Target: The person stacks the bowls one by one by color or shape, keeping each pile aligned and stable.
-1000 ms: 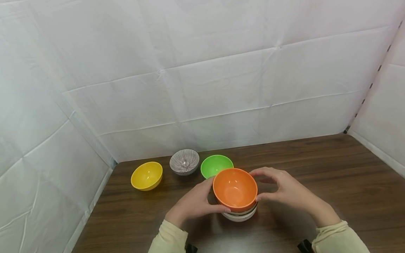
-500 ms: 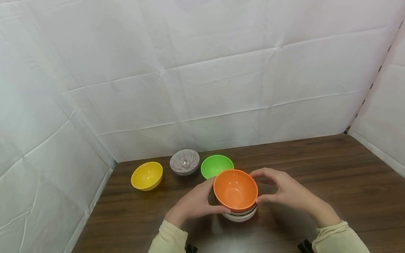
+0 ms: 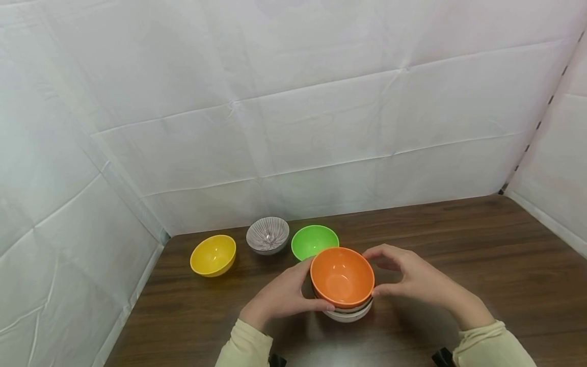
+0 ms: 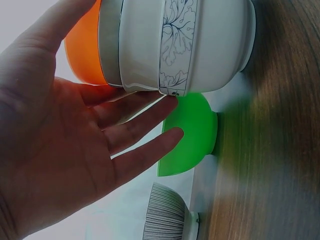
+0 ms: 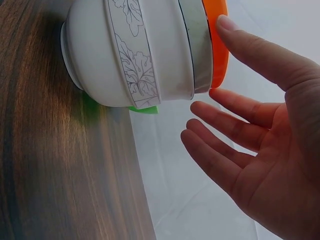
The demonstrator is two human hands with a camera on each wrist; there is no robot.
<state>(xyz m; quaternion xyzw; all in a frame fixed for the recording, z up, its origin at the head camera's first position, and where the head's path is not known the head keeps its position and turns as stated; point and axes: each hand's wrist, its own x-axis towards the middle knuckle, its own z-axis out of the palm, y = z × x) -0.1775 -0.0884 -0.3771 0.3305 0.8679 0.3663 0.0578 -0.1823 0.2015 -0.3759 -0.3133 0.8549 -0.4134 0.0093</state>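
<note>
An orange bowl (image 3: 342, 278) sits at the top of a stack, within a grey-green rimmed bowl (image 5: 199, 47). Lowest is a white bowl (image 4: 220, 45) with a leaf-pattern band, standing on the table. My left hand (image 3: 284, 293) holds the orange bowl from the left, thumb at the front and index finger behind; its lower fingers extend along the white bowl. From the other side my right hand (image 3: 412, 275) pinches the orange bowl between thumb and index fingertip, its remaining fingers spread apart from the stack. A green bowl (image 3: 314, 240) stands just behind, partly covered by the orange one.
Farther left on the brown wooden table (image 3: 458, 244) stand a grey striped bowl (image 3: 268, 235) and a yellow bowl (image 3: 213, 256). White sheeting (image 3: 293, 127) rises behind the table and at both sides.
The orange bowl has sunk slightly lower and a touch to the right on the stack, both hands staying around it. The other bowls have not moved.
</note>
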